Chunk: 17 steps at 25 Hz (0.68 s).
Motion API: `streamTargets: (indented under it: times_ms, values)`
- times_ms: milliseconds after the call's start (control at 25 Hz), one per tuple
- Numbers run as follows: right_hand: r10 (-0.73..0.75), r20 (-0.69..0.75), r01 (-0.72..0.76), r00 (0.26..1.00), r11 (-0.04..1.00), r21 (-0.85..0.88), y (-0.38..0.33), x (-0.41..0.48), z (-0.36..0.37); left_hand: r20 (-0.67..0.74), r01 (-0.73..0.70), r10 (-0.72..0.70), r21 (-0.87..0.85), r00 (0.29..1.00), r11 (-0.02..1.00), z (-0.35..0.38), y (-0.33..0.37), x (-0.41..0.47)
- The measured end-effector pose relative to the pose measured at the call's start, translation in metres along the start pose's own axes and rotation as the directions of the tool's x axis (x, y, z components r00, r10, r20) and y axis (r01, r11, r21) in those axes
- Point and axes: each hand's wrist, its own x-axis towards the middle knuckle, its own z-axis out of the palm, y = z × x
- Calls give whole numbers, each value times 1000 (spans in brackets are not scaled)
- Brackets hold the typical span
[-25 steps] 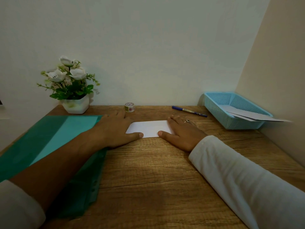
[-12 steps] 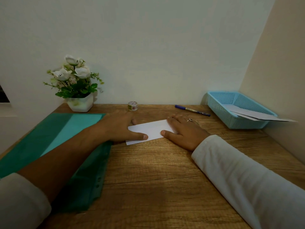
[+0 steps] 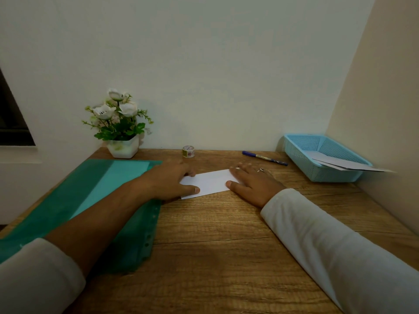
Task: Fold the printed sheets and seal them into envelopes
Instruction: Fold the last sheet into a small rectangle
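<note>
- My left hand [image 3: 169,180] and right hand [image 3: 251,184] are both lying flat with the fingers straight, pressing down on the two ends of the folded sheet [image 3: 210,182]. Neither is gripping anything.
- The sheet is resting on the desk [image 3: 226,245], just nearer me than the tape roll [image 3: 188,151], a little askew, with its right end closer to the roll.
- My left thumb is lying on the sheet's near left corner, and my right thumb is touching its right end. Both forearms are reaching in from either side of the roll.
- I am judging that the folding of this sheet is nearly done, since it is already down to a small white rectangle and I seem to be flattening the crease.
- It is not yet in an envelope, so inserting and sealing are remaining.
- Right of the roll a pen [image 3: 264,157] is lying, and further right a blue basket [image 3: 317,173] is holding flat pale papers [image 3: 347,165]. I cannot tell whether they are envelopes.
- Left of the roll and nearer me, a green folder [image 3: 68,200] is lying under my left forearm. I am guessing more sheets are waiting there.
</note>
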Motion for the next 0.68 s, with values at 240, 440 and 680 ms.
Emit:
streamTargets:
  times_ms: [240, 440, 680]
  values:
    - [45, -30, -42, 999, 996, 74, -9, -10, -2, 79, 128, -114, -197, 990, 972, -11, 13, 1]
    - [27, -294, 38, 955, 976, 215, -20, -27, -8, -153, 44, -122, -433, 981, 900, -12, 24, -4]
    - [-177, -718, 361, 674, 926, 111, -44, -26, -21, -543, -355, 14, -529, 840, 771, -28, 42, -12]
